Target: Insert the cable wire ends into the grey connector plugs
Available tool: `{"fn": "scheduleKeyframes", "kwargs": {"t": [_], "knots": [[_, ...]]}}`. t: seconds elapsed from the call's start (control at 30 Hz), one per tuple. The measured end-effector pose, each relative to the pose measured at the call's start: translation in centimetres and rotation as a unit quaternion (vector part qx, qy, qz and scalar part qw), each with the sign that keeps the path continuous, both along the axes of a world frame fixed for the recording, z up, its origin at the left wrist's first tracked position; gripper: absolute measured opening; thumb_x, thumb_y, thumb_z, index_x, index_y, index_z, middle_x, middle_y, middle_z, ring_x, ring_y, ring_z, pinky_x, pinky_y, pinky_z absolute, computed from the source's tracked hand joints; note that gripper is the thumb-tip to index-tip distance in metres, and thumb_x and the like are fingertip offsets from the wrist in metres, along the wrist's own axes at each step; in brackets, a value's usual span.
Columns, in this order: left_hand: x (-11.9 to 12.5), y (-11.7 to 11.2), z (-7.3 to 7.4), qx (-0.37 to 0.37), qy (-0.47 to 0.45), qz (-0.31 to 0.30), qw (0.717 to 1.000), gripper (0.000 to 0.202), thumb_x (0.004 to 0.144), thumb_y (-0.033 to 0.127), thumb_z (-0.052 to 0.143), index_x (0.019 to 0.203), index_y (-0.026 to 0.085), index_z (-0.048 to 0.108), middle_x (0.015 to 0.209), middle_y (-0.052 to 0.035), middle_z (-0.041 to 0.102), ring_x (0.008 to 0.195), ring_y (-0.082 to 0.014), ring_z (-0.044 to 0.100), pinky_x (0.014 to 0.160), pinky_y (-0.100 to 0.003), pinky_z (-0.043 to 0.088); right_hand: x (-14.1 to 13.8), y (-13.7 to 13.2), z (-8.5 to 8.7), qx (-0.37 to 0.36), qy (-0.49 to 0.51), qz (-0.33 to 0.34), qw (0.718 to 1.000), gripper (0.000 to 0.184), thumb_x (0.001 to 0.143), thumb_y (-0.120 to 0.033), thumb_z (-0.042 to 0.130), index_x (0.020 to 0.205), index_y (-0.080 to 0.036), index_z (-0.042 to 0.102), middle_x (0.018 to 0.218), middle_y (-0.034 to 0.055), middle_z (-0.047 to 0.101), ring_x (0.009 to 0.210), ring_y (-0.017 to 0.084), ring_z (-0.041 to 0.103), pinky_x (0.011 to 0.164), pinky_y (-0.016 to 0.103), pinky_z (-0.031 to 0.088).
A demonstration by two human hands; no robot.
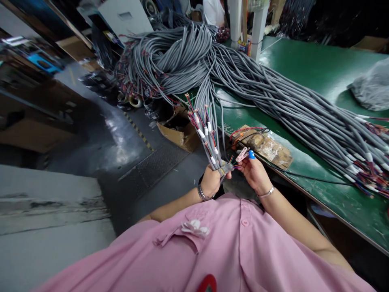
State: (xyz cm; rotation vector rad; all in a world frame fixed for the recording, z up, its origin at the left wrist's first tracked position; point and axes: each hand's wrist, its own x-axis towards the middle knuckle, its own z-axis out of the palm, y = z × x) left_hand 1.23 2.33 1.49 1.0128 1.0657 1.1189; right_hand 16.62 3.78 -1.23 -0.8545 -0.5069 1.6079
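Gripping tight here, with the left hand [210, 183] closed around a bundle of round grey-sheathed cables [210, 153], held out in front of the bench's near edge, off the top. Fanning upward in smooth, rubbery-looking strands, banded near the ends with white sleeves [201, 133], then splitting into thin red, blue and green wires with frayed, coppery tips.

Across to the right hand [253, 173]: curled in close, with fingertips drawn together at a short spray of thin coloured wires [235, 165] just beside the left hand. Cannot tell whether pinching them or merely touching. Right by a fingertip with a blue covering [251, 154], a small pink clip [242, 155]; cannot tell if held.

Onto the glossy green bench [310, 73]: stretched lengthwise, a thick, ropy swathe of grey cables [273, 91], bristling with coloured wire ends toward the right. At the left end, spilling over the edge, a great looping heap of grey cables [179, 52]. On the near edge, a rough, white-blotched wooden block [275, 157]. Toward the right, a crumpled translucent plastic bag [372, 87], with contents too hazy to name. Below the left end, an open brown cardboard box [168, 134], murky inside.
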Motion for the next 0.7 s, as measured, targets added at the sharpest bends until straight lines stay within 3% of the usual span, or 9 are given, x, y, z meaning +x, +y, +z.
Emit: {"fn": "scheduleKeyframes", "kwargs": {"t": [0.1, 0.17, 0.33, 0.47, 0.7], "knots": [[0.0, 0.1, -0.1, -0.012, 0.003, 0.004, 1.0, 0.025, 0.072, 0.034, 0.069, 0.056, 0.015, 0.062, 0.053, -0.0017, 0.06, 0.052, -0.0117, 0.054, 0.059, -0.026, 0.044, -0.1, -0.2, -0.1, 0.033, -0.088, -0.073, 0.993, 0.033, 0.082, -0.053, 0.064, 0.076, -0.02, 0.069, 0.068, -0.001, 0.062, 0.056, 0.008, 0.048, 0.055, 0.021, 0.043], [0.1, 0.2, -0.1, -0.01, 0.005, 0.003, 1.0, 0.026, 0.072, 0.033, 0.069, 0.055, 0.015, 0.061, 0.052, -0.0017, 0.059, 0.051, -0.0115, 0.054, 0.058, -0.026, 0.044, -0.1, -0.1, -0.2, 0.043, -0.101, -0.082, 0.991, 0.034, 0.083, -0.053, 0.063, 0.075, -0.02, 0.068, 0.068, -0.0011, 0.062, 0.056, 0.008, 0.047, 0.054, 0.021, 0.042], [0.3, 0.3, -0.3, -0.01, -0.002, 0.004, 1.0, 0.024, 0.072, 0.033, 0.069, 0.058, 0.015, 0.061, 0.053, -0.0022, 0.06, 0.051, -0.0119, 0.054, 0.057, -0.026, 0.044, -0.2, 0.7, -0.6, 0.006, 0.043, 0.015, 0.999, 0.039, 0.075, -0.058, 0.068, 0.086, -0.021, 0.07, 0.078, 0.0003, 0.067, 0.065, 0.011, 0.056, 0.06, 0.023, 0.047], [0.3, 0.3, -0.7, -0.005, -0.009, 0.014, 1.0, 0.024, 0.072, 0.034, 0.069, 0.059, 0.015, 0.062, 0.054, -0.0027, 0.061, 0.053, -0.0124, 0.056, 0.057, -0.026, 0.045, -0.4, 1.2, -0.9, -0.018, 0.099, 0.001, 0.995, 0.037, 0.072, -0.053, 0.075, 0.09, -0.021, 0.071, 0.081, -0.0002, 0.07, 0.07, 0.011, 0.06, 0.066, 0.023, 0.049], [0.4, 0.3, -1.0, 0.001, -0.01, 0.017, 1.0, 0.023, 0.072, 0.032, 0.069, 0.058, 0.015, 0.062, 0.053, -0.0025, 0.06, 0.053, -0.0126, 0.056, 0.056, -0.026, 0.045, -0.7, 1.3, -0.9, -0.018, 0.101, -0.02, 0.994, 0.032, 0.071, -0.049, 0.077, 0.084, -0.02, 0.071, 0.079, 0.0001, 0.07, 0.07, 0.011, 0.06, 0.063, 0.022, 0.049]]}}
